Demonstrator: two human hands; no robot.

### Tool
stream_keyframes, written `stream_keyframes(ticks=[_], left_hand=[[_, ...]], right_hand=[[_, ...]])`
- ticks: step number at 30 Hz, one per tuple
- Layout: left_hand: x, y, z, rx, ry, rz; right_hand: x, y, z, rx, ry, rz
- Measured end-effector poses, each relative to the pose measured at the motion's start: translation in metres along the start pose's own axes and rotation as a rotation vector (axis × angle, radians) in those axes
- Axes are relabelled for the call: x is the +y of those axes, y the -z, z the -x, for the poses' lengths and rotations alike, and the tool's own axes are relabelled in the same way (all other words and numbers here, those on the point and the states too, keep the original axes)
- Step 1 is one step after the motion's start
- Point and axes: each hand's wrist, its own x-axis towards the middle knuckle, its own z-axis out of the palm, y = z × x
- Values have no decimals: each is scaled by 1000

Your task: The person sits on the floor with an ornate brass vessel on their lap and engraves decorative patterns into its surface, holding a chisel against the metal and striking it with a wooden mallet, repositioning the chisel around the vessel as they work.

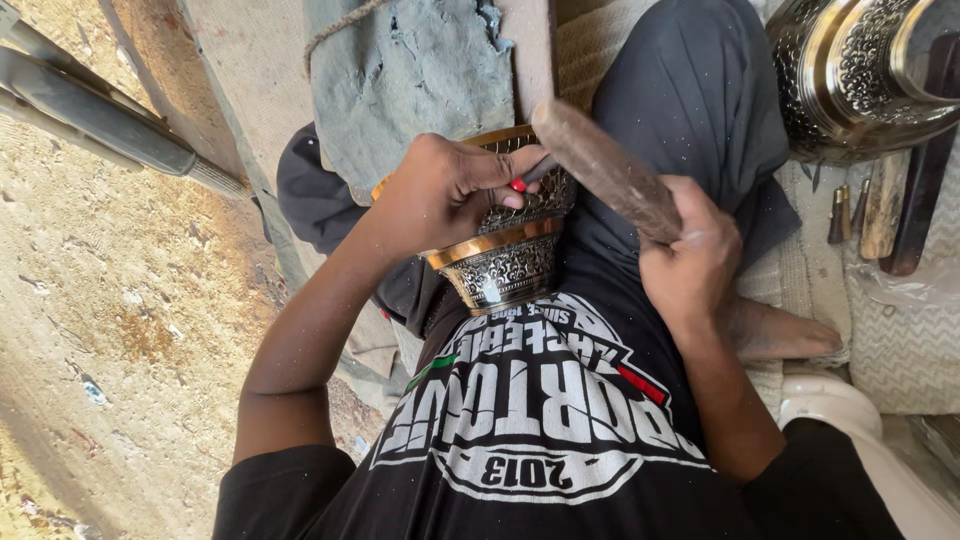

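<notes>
At the far left, sandy ground (110, 300) runs down the frame, with 2 grey bars (90, 115) lying across its upper corner. Next comes a worn blue-grey block (410, 80) with a loop of cord over its top. Just below it, the left hand (450, 190) is clenched around a slim punch tool with a red band (522, 182), its fingers also resting on the rim of an engraved metal bowl (505, 262). The bowl, brass-edged with dark patterned bands, sits tilted in the person's lap, pressed against the dark trouser leg (690, 90). To the right, the right hand (690, 255) grips a thick wooden mallet (605, 168), its head angled up toward the punch; whether it touches the tool's end is hard to tell. A bare foot (780, 330) lies just beyond. At the upper right sits a large ornate metal vessel (860, 70), with several small chisels (850, 210) on pale woven matting (900, 340)
</notes>
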Motion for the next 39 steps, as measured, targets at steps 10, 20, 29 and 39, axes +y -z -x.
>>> stream_keyframes(ticks=[10,20,29,39], left_hand=[[0,1,0,-30,-11,-9],[-1,2,-7,-24,-16,-30],[1,0,-9,-50,-6,-44],[-1,-1,-20,-74,-69,-113]], right_hand=[[10,-15,15,55,-349,-539],[8,-12,7,47,-317,-549],[19,-14,21,15,-283,-334],[34,-11,27,107,-245,-364]])
